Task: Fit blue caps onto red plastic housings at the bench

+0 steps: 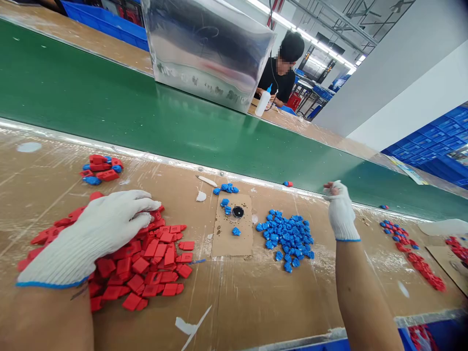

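Observation:
My left hand (98,229), in a white glove, lies over a large pile of red plastic pieces (149,265); its fingertips rest on the pieces, and what is under them is hidden. Raised at the edge of the green belt (204,136), my gloved right hand (338,204) has its fingers bent together, and anything between them is too small to make out. Between the hands lie a heap of small blue pieces (288,239) and a cardboard sheet (234,239) bearing a round black dish (238,212) and a few blue pieces.
A small red and blue cluster (100,168) sits at left. One red-blue piece (288,184) lies by the belt. More red and blue pieces (413,248) are at right. Beyond the belt stand a metal panel (208,53), a white bottle (263,103) and a seated person (280,70).

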Tool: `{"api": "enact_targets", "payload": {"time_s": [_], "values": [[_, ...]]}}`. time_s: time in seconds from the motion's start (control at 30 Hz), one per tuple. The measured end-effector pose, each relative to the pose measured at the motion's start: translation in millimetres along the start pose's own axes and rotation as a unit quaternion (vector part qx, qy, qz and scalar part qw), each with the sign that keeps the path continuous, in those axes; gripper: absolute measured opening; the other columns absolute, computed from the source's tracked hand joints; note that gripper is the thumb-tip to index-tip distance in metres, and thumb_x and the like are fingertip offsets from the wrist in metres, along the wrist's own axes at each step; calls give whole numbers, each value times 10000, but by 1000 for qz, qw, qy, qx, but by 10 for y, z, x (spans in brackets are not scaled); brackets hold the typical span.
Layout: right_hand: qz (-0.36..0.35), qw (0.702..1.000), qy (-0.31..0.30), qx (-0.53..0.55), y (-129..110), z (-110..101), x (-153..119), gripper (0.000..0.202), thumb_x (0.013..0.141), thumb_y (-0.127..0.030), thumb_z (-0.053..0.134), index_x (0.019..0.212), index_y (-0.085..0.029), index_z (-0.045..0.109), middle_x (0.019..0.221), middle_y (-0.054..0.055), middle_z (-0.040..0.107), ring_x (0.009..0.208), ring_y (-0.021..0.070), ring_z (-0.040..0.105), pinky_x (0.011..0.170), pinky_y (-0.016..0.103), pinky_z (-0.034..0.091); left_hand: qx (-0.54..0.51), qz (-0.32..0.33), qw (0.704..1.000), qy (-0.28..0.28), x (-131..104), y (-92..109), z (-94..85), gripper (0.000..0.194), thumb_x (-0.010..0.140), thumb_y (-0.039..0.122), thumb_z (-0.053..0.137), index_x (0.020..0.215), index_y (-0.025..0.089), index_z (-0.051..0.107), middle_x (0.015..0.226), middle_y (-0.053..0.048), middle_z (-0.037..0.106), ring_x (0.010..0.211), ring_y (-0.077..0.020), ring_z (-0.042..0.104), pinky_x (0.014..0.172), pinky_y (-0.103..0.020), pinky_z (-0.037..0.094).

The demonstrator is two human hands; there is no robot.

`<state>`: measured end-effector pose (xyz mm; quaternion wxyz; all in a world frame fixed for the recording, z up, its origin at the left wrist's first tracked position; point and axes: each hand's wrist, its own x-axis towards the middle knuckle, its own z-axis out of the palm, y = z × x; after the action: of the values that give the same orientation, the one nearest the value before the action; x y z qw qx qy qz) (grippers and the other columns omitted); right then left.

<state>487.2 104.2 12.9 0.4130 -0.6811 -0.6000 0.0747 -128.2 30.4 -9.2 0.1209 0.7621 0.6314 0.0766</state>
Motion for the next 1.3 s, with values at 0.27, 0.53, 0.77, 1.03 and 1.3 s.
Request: {"api": "enact_targets", "payload": {"time_s": [0.27, 0.53, 0.77, 1.03, 1.3], "values": [[-105, 906, -313, -265, -207, 7, -590, 455, 845, -179, 540, 1224, -251, 781, 1335, 113, 772, 1254, 371, 678, 1059, 549, 557, 32, 2, 999, -20, 111, 40, 56, 547, 999, 339, 372, 1286, 132, 788, 1415, -181, 758, 1325, -406, 690, 1069, -531, 521], [-132, 875, -388, -260, -300, 217, -386, 358, 713, -112, 634, 992, -263, 799, 1019, 56, 800, 1007, 273, 703, 874, 332, 551, -38, -84, 995, 36, 65, 320, -163, 583, 960, 341, 409, 1415, 71, 654, 1403, -231, 740, 1366, -450, 659, 1116, -609, 519], [-89, 924, -317, -194, -327, 104, -507, 404, 858, -221, 528, 1223, -213, 702, 1112, 110, 785, 946, 263, 735, 853, 397, 606, -402, -64, 889, 210, -45, 766, -65, 275, 846, 269, 647, 1109, 233, 578, 1092, -89, 746, 993, -252, 745, 924, -436, 611], [-166, 960, -171, 145, -1395, 248, -672, 67, 810, -297, 707, 863, -266, 679, 944, 40, 706, 842, 228, 672, 741, 401, 589, -609, 70, 788, 56, -151, 1333, 186, 71, 944, 280, 629, 983, 225, 606, 796, 9, 620, 628, -120, 590, 598, -281, 528], [-285, 919, -227, 148, -1964, 758, -780, 138, 919, -164, 664, 823, -264, 662, 914, 18, 665, 951, 229, 632, 879, 430, 531, -647, -31, 755, 104, -50, 1250, 182, 88, 972, 299, 644, 995, 214, 644, 829, -3, 693, 603, -94, 560, 585, -250, 515]]}}
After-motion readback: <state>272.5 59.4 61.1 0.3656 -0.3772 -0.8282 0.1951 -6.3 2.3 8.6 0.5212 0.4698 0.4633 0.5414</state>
